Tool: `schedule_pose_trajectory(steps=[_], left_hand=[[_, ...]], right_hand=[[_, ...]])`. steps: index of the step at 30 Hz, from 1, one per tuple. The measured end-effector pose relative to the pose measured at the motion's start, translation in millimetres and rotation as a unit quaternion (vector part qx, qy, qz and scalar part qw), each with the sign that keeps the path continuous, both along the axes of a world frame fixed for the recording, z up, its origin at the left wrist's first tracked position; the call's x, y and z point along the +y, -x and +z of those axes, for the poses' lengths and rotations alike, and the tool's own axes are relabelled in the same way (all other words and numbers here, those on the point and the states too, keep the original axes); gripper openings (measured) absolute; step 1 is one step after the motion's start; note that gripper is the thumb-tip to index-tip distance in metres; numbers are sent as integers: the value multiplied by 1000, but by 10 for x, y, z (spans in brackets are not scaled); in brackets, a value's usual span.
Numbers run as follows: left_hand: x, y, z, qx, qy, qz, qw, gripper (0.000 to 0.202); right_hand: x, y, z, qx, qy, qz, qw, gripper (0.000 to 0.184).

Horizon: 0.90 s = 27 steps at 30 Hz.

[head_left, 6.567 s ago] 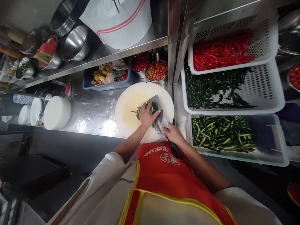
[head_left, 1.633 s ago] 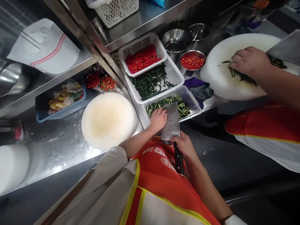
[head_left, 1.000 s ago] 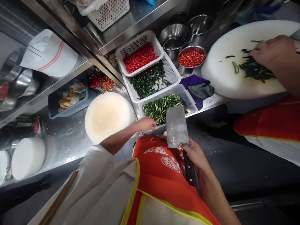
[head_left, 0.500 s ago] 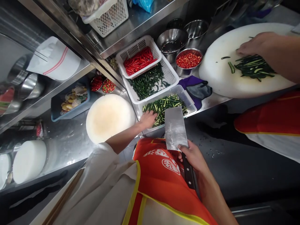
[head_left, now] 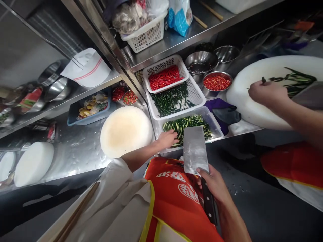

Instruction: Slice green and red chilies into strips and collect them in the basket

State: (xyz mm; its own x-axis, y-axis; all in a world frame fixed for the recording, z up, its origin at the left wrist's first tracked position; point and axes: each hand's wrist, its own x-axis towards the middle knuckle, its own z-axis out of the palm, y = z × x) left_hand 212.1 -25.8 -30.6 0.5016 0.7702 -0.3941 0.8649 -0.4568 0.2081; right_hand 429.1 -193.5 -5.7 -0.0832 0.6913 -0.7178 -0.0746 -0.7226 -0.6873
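Observation:
My left hand [head_left: 168, 138] rests on cut green chili peppers [head_left: 188, 122] at the near left corner of a clear plastic container [head_left: 217, 131]. Its fingers are stretched over the pieces, and the tips are partly hidden among them. In my right hand [head_left: 214, 183] is a cleaver [head_left: 194, 146], gripped by its black riveted handle. The wide blade points up and away from me, overlapping the container's near edge in view. Just behind the container is a white basket [head_left: 198, 95] of whole green chilies, with a smaller basket [head_left: 148, 80] of red chilies over it.
A round white chopping board [head_left: 126, 131] lies left of the container. Steel bowls, one with chopped red chilies [head_left: 217, 82], stand behind right. A purple glove [head_left: 222, 114] lies beside the container. At right, a co-worker's hands work over another board [head_left: 242, 90]. A metal shelf [head_left: 161, 55] overhangs the back.
The whole view has shifted, so things appear farther right and lower. My hands keep nearly the same places at the container and cleaver. The co-worker's hand has moved over the board.

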Motion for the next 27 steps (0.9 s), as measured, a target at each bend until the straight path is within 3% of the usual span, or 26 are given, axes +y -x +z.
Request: schedule_pose_trajectory(steps=[3, 6, 12, 15, 18, 21, 24, 27], left_hand=[[134, 144, 10, -54, -28, 34, 998, 32], [425, 346, 72, -128, -97, 53, 986, 29], [1455, 683, 379, -185, -207, 151, 949, 31], [1916, 703, 446, -168, -198, 107, 960, 31], [2167, 627, 279, -53, -48, -55, 996, 41], [2313, 537, -51, 92, 53, -177, 979, 64], [2484, 490, -346, 141, 71, -198, 967, 99], [2636, 470, -522, 123, 71, -194, 971, 109]], right_hand=[[64, 61, -21, -5, 2, 8, 1000, 35], [129, 144, -22, -13, -4, 22, 1000, 34], [281, 376, 99, -22, -8, 24, 999, 33], [341, 500, 165, -29, 10, 2, 1000, 34], [385, 608, 204, -37, 34, -12, 999, 35], [424, 697, 228, -41, 51, -21, 998, 38], [470, 776, 248, -43, 58, -32, 997, 41], [532, 838, 269, -34, 56, -39, 997, 42]])
